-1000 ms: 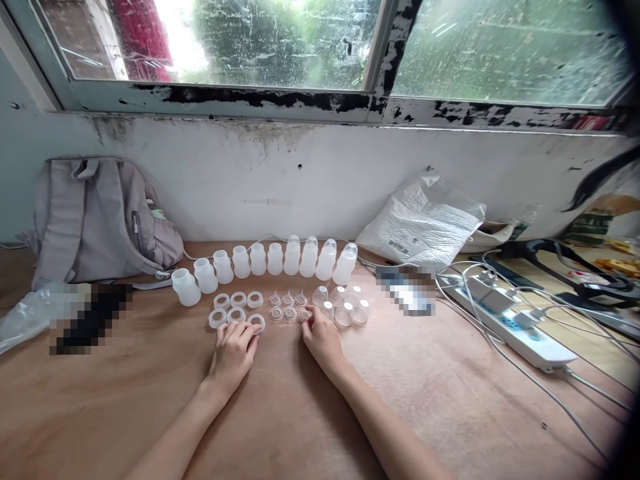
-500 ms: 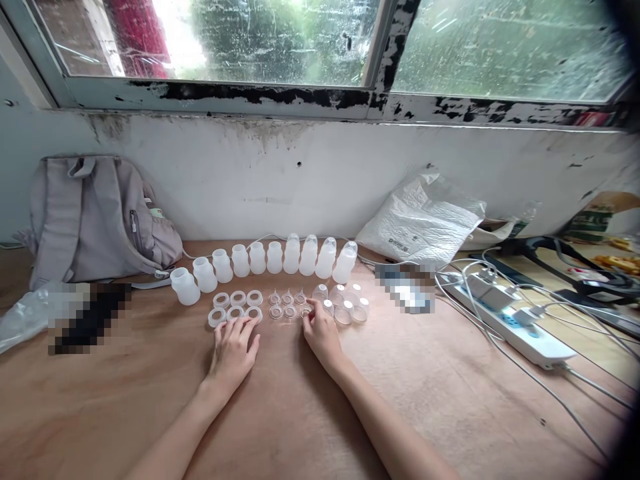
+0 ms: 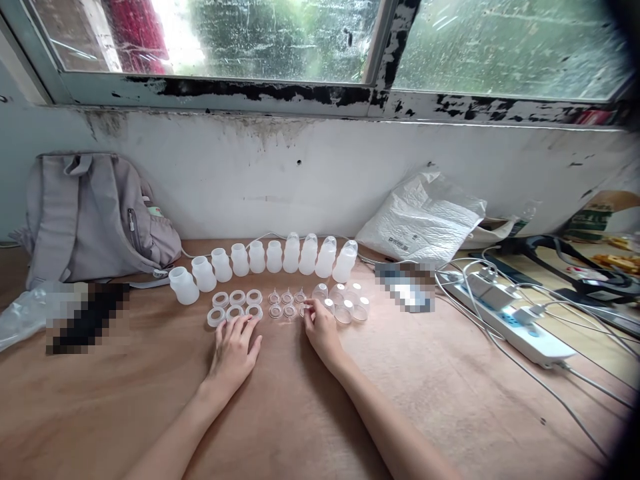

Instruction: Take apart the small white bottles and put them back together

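Observation:
My left hand [image 3: 237, 352] lies with its fingers spread, fingertips at the near edge of the front screw rings [image 3: 235, 311], which sit in two short rows. My right hand [image 3: 321, 331] is curled, its thumb and forefinger closed at the near right bottle nipple [image 3: 303, 311], partly hidden by the fingers. More clear nipples [image 3: 287, 297] stand in two rows between the hands. Right of them are transparent bottle caps [image 3: 343, 314]. Behind, a curved row holds open milky bottles [image 3: 241, 261] on the left and capped bottles [image 3: 327, 258] on the right.
A grey backpack [image 3: 95, 217] leans by the wall at left, with a clear plastic bag [image 3: 23, 313] before it. A silvery packaging bag [image 3: 425, 217] lies at back right. A power strip [image 3: 520, 333] with chargers and loose cables runs along the right side.
The right fingers have shifted very slightly at the near right nipple. My left hand stays by the rings; the bottles, rings and caps keep their places.

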Available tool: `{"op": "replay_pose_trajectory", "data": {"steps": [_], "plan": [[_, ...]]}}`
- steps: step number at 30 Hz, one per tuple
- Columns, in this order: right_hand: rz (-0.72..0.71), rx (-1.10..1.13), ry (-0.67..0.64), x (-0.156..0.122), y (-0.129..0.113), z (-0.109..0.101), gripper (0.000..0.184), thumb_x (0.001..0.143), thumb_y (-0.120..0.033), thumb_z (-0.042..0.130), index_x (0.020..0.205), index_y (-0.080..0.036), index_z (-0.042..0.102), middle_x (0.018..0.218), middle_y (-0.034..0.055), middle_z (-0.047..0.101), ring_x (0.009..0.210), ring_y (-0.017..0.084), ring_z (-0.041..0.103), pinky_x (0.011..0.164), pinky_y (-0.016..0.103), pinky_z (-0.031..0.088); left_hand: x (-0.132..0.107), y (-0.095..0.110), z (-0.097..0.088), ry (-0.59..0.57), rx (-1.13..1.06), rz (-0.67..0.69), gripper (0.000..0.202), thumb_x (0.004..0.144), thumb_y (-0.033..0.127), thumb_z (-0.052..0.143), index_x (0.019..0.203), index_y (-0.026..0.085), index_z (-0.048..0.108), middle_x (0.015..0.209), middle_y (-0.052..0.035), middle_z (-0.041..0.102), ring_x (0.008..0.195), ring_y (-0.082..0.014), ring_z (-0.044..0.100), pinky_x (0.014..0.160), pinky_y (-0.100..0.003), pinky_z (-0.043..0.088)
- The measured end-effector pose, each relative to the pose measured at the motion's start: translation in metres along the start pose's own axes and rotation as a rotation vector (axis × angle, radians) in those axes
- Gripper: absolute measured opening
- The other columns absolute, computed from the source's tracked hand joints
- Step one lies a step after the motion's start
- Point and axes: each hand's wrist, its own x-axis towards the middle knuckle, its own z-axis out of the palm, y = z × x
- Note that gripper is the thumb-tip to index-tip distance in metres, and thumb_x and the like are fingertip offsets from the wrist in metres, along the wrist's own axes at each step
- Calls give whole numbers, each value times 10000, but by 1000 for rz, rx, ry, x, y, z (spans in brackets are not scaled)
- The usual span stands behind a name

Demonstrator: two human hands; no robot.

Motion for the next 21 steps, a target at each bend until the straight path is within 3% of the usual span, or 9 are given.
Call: {"op": "replay_pose_trajectory", "data": {"steps": [21], "plan": [[-1, 7, -5, 7, 2, 3, 189, 760, -169, 351, 844, -153, 519, 753, 73, 610, 687, 180, 563, 620, 279, 417, -1, -1, 2, -5, 9, 9, 312, 790, 237, 443, 1094, 223, 512, 1081, -85, 554, 1017, -234, 464, 930, -453, 257]]}}
